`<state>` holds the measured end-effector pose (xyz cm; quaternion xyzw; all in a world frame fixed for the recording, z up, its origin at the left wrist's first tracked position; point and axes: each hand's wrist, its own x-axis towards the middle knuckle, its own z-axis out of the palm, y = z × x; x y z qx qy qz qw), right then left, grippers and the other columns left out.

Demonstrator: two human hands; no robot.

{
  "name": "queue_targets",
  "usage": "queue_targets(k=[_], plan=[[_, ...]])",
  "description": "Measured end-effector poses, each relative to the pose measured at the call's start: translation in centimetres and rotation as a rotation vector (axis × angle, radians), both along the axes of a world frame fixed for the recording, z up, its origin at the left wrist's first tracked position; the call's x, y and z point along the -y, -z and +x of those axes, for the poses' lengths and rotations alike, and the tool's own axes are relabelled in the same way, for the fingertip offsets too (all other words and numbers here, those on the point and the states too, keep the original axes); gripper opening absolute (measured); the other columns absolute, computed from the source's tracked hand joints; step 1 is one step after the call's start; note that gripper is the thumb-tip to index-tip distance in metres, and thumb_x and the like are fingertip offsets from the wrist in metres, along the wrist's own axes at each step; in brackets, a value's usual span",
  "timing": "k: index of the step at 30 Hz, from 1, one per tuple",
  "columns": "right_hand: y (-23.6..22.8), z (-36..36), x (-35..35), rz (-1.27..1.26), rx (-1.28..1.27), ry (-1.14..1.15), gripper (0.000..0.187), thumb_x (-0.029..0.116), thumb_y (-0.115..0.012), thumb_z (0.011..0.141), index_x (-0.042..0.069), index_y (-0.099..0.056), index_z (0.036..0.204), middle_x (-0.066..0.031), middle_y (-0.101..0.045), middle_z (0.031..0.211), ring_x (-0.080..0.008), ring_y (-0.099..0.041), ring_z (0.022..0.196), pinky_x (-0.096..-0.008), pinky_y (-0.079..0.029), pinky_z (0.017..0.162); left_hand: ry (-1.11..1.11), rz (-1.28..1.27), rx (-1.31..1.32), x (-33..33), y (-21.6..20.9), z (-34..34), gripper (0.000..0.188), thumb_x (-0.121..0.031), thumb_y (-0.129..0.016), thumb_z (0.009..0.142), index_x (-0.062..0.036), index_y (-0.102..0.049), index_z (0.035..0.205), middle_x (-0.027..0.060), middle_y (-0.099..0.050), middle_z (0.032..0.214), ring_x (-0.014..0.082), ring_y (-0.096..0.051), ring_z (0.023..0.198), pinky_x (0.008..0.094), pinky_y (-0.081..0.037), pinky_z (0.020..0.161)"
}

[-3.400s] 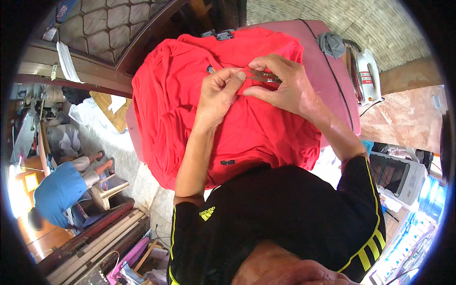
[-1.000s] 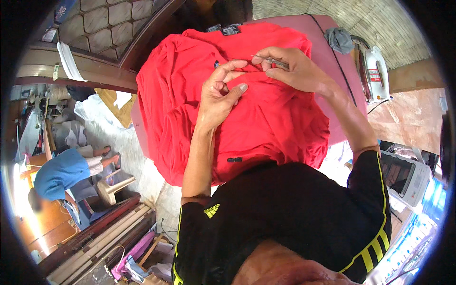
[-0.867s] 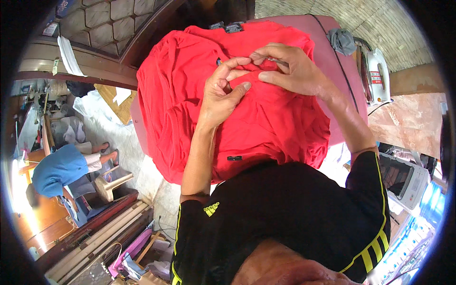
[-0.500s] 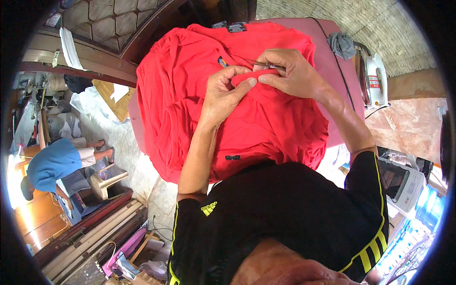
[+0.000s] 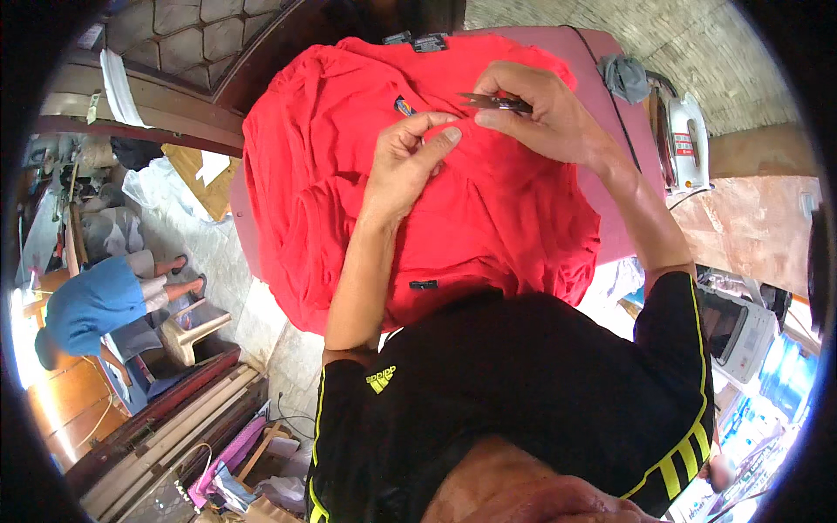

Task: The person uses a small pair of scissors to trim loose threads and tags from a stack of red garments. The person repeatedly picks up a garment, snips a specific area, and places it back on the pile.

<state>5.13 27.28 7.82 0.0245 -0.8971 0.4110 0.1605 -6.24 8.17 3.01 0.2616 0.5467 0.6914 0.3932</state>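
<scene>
A pile of red knit garments lies spread over a pink padded board in front of me. My right hand holds small dark thread snips, their blades pointing left above the cloth. To its left, my left hand is curled just over the red fabric, thumb and index fingertip close together. Whether cloth or thread is between those fingertips is too fine to see. A small round coloured emblem shows on the cloth beyond the left hand. Black labels lie at the far edge; another dark label is near my body.
The pink board carries a black cord, a grey cloth and, beside it, a white iron. At the left, a person in blue bends over near a beige stool. Long wooden boards lie lower left.
My right hand has drawn up and away from the left hand with the snips, which now show more fully. The raised fold of red cloth between my hands has dropped.
</scene>
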Motion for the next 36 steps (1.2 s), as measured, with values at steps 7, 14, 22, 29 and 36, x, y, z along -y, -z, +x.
queue_targets(k=[7, 14, 22, 29, 36], plan=[[-0.7, 4.3, 1.8, -0.068, 0.108, 0.179, 0.024, 0.023, -0.073, 0.088, 0.003, -0.062, 0.097, -0.0068, -0.062, 0.075, -0.0117, -0.059, 0.069, -0.0274, -0.049, 0.064, 0.005, 0.032, 0.066, 0.4, 0.8, -1.1, 0.015, -0.010, -0.062, 0.094, -0.0032, -0.067, 0.107, -0.0057, -0.057, 0.076, 0.0036, -0.043, 0.058, 0.0199, -0.034, 0.053], [2.7, 7.8, 4.5, 0.143, -0.042, 0.195, 0.029, 0.011, -0.079, 0.077, 0.008, -0.065, 0.102, -0.0083, -0.070, 0.082, -0.0223, -0.071, 0.073, -0.0326, -0.057, 0.062, 0.043, -0.071, -0.122, 0.6, 0.7, -1.0, 0.015, -0.017, -0.065, 0.096, -0.0042, -0.069, 0.100, -0.0075, -0.056, 0.075, 0.0029, -0.042, 0.059, 0.0205, -0.034, 0.053], [4.0, 6.8, 5.4, 0.148, -0.194, 0.316, 0.023, 0.005, -0.074, 0.079, 0.008, -0.067, 0.101, -0.0082, -0.068, 0.076, -0.0190, -0.068, 0.068, -0.0328, -0.051, 0.055, 0.031, 0.052, 0.034, 0.5, 0.3, -0.9, 0.013, -0.019, -0.062, 0.098, -0.0074, -0.067, 0.095, -0.0067, -0.057, 0.075, 0.0043, -0.043, 0.058, 0.0209, -0.034, 0.053], [4.0, 6.8, 3.3, -0.448, -0.021, 0.287, 0.015, 0.002, -0.069, 0.085, 0.004, -0.068, 0.100, 0.0028, -0.059, 0.074, -0.0043, -0.044, 0.065, -0.0226, -0.036, 0.056, 0.108, 0.176, 0.130, 0.1, -0.4, 0.0, 0.015, -0.020, -0.055, 0.102, -0.0092, -0.058, 0.093, -0.0017, -0.058, 0.075, 0.0071, -0.042, 0.054, 0.0229, -0.033, 0.050], [0.0, 6.7, 4.0, -0.169, -0.166, 0.336, 0.034, 0.016, -0.080, 0.078, 0.003, -0.067, 0.107, -0.0032, -0.066, 0.086, -0.0093, -0.054, 0.071, -0.0257, -0.043, 0.057, 0.084, 0.169, 0.147, 0.0, -1.2, 0.5, 0.015, -0.023, -0.055, 0.102, -0.0090, -0.057, 0.097, -0.0003, -0.061, 0.082, 0.0065, -0.040, 0.054, 0.0230, -0.033, 0.050]])
